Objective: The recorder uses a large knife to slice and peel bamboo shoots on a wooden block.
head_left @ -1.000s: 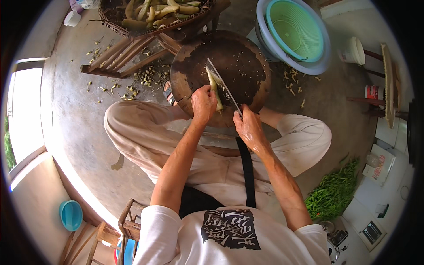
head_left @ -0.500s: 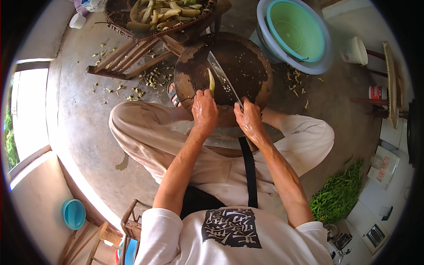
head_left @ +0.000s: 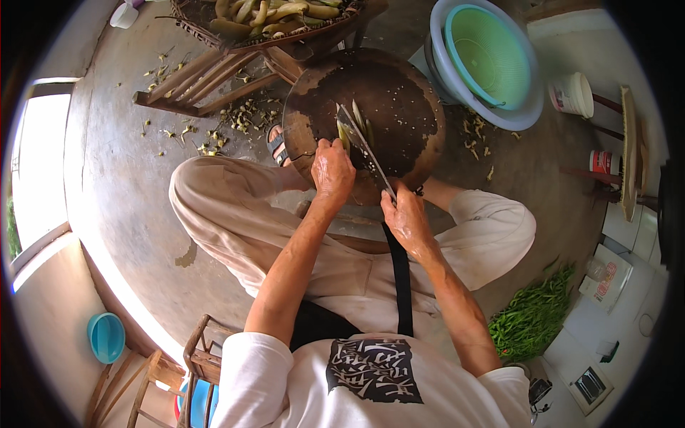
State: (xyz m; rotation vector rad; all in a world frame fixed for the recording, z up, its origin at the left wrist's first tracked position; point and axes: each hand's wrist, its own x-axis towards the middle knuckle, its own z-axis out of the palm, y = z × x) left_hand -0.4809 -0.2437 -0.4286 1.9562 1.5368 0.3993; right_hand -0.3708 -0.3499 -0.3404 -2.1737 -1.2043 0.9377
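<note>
My left hand [head_left: 333,171] is closed on a long pale-green eggplant [head_left: 343,134], pressing it to a round wooden chopping board [head_left: 407,107]. In my right hand [head_left: 409,221] is the handle of a kitchen knife [head_left: 371,158]. Its long blade slants away to the upper left and lies along the eggplant's right side. Just right of the blade tip lies a split length of eggplant [head_left: 362,121]. Small pale seeds or bits dot the board's dark, wet surface. My left fingers hide the near end of the held eggplant.
Beyond the board, a woven basket [head_left: 207,32] heaped with eggplants [head_left: 285,11] rests by a wooden chair [head_left: 185,89]. A green colander [head_left: 485,60] sits in a pale blue basin [head_left: 526,107] at far right. Trimmings [head_left: 246,118] litter the floor; green stalks [head_left: 531,314] lie at right.
A split length of eggplant now lies right of the blade, where none showed before. The knife and my right hand have come slightly nearer me. The whole view has shifted a little.
</note>
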